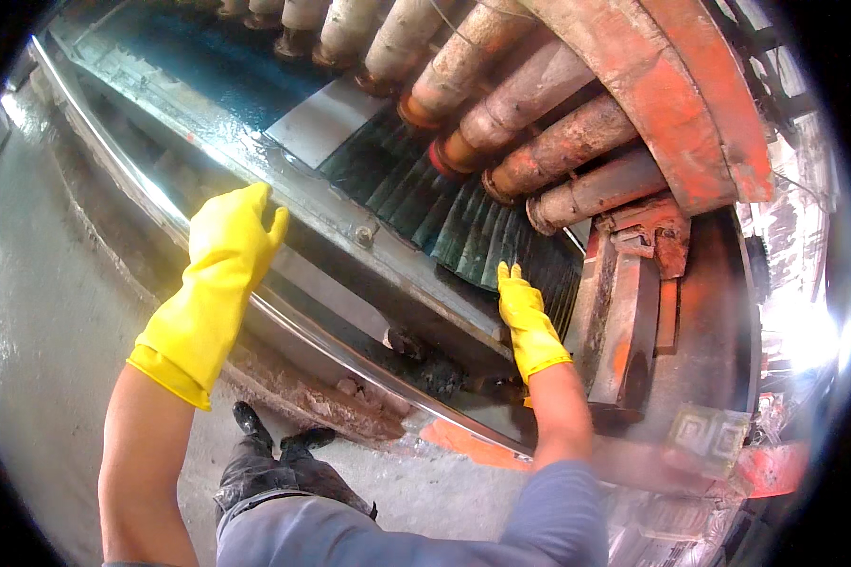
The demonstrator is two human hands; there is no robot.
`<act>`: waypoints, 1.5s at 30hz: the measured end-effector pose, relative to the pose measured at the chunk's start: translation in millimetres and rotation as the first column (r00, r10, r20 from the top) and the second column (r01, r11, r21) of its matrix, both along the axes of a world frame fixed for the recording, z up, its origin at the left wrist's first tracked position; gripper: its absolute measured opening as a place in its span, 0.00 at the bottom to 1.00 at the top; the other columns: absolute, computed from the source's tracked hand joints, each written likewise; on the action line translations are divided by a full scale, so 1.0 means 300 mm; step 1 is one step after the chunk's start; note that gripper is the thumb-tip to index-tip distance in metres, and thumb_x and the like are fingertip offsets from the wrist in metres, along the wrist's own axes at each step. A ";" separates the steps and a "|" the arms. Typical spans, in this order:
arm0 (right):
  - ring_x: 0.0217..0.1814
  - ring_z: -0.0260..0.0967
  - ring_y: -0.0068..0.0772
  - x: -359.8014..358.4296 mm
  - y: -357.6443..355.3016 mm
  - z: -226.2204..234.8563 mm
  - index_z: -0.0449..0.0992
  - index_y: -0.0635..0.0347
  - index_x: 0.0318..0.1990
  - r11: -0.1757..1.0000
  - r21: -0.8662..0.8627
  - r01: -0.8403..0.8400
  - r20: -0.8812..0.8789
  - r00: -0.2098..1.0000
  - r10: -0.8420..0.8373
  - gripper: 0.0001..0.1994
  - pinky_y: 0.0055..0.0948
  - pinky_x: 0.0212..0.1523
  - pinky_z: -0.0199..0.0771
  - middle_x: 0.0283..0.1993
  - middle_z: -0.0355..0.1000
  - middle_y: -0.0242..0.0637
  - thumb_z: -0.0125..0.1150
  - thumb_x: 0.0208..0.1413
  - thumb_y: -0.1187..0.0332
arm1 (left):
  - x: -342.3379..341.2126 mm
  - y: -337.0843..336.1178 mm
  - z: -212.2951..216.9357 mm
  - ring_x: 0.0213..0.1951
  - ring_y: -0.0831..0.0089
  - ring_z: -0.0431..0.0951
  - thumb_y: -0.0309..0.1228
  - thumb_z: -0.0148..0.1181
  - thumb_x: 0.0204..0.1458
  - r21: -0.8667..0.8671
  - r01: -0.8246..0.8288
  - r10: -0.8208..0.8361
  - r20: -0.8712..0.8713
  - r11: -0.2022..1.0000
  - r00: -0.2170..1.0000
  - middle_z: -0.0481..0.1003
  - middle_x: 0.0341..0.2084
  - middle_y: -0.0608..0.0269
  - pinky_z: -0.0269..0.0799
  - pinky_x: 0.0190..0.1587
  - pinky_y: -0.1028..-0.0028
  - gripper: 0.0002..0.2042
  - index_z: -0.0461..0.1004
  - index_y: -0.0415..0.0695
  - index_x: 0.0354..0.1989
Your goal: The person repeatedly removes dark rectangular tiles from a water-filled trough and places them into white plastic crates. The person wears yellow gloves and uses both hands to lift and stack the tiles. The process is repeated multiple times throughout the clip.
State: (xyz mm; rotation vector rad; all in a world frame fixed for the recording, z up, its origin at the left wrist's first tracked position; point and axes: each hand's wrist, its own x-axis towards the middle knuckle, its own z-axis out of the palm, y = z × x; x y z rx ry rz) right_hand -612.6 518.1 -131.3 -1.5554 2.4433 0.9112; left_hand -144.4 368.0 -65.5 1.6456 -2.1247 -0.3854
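Both my hands wear yellow rubber gloves. My left hand (232,227) is raised by the long wet metal beam (340,222) of a large machine. Its thumb stands apart from the fingers, and no object shows in it. Farther right, my right hand (529,321) reaches past the beam to the near edge of a dark, wet ribbed bed (454,222). Its fingers are stretched out; whether the tips touch the ribs I cannot tell. A flat grey plate (323,121) lies on the wet bed to the left of the ribs.
Thick, worn cylinders (515,99) slant in a row over the bed, below a curved orange guard (662,94). A shiny rail (317,335) runs between my body and the machine. An upright metal post (627,321) stands right of my right hand. The grey floor (76,274) looks wet.
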 end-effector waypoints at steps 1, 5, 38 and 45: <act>0.66 0.73 0.56 0.007 0.013 0.027 0.54 0.54 0.78 0.999 -0.009 -0.031 -0.019 0.999 0.031 0.34 0.53 0.62 0.76 0.81 0.52 0.55 0.46 0.64 0.75 | 0.007 0.003 -0.012 0.48 0.49 0.82 0.41 0.66 0.57 -0.026 -0.001 0.001 -0.007 1.000 1.000 0.84 0.43 0.51 0.77 0.53 0.58 0.19 0.81 0.43 0.52; 0.67 0.72 0.55 0.002 0.077 0.117 0.60 0.54 0.76 0.991 -0.046 -0.124 0.016 0.992 0.125 0.30 0.52 0.64 0.74 0.76 0.61 0.55 0.44 0.65 0.74 | 0.009 0.023 -0.018 0.47 0.50 0.83 0.41 0.67 0.56 -0.045 0.006 -0.005 0.006 0.999 1.000 0.84 0.43 0.51 0.78 0.52 0.59 0.19 0.82 0.43 0.52; 0.67 0.72 0.51 -0.249 0.012 0.458 0.73 0.58 0.66 0.815 -0.562 0.142 0.250 0.968 0.003 0.33 0.41 0.68 0.70 0.63 0.75 0.53 0.73 0.49 0.68 | 0.007 0.022 -0.079 0.48 0.52 0.82 0.42 0.65 0.58 -0.101 0.005 0.000 0.050 0.995 0.999 0.84 0.43 0.56 0.77 0.52 0.60 0.19 0.81 0.45 0.53; 0.65 0.73 0.56 -0.052 -0.092 0.525 0.78 0.63 0.60 0.958 -0.281 0.054 0.052 0.998 -0.041 0.44 0.47 0.66 0.70 0.61 0.76 0.56 0.66 0.50 0.31 | 0.012 0.021 -0.083 0.48 0.51 0.82 0.43 0.65 0.58 -0.106 0.014 -0.011 0.031 0.994 0.999 0.84 0.43 0.55 0.77 0.52 0.59 0.20 0.81 0.44 0.53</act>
